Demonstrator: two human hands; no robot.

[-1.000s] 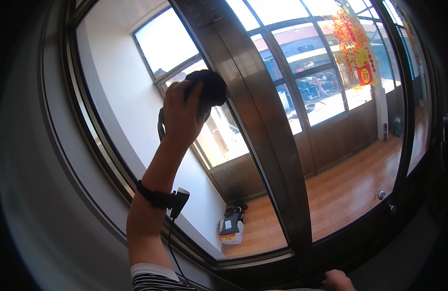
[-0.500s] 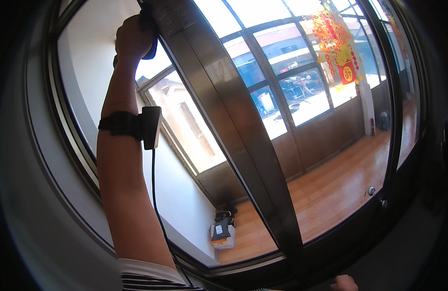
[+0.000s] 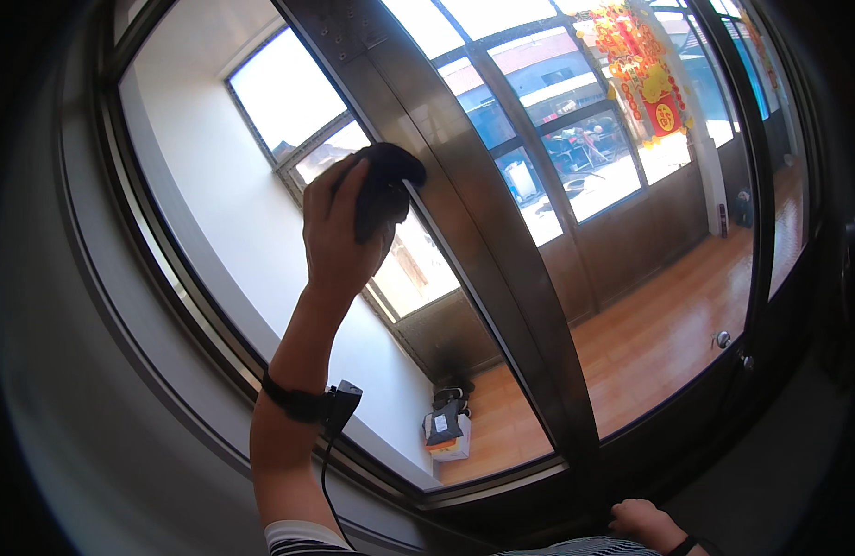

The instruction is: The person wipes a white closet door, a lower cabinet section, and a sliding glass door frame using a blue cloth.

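My left hand point(image 3: 339, 227) is raised in the upper middle, its fingers closed around a bunched dark cloth point(image 3: 383, 190). The cloth presses against the left edge of a brown metal door post point(image 3: 446, 190), partly over the glass pane point(image 3: 214, 157) beside it. Low at the right, my right hand point(image 3: 646, 524) is near my striped shirt with its fingers curled in. Whatever it may hold is hidden from view.
A strap with a small box point(image 3: 342, 406) and a cable sits on my left forearm. Behind the glass, parcels point(image 3: 446, 431) lie on a wooden floor point(image 3: 659, 324). A red and gold decoration point(image 3: 654, 93) hangs at the upper right. A round door knob point(image 3: 721, 339) is at the right.
My left hand has come down along the post with the cloth, away from the top edge. More of my right hand shows at the lower right. The view has shifted slightly.
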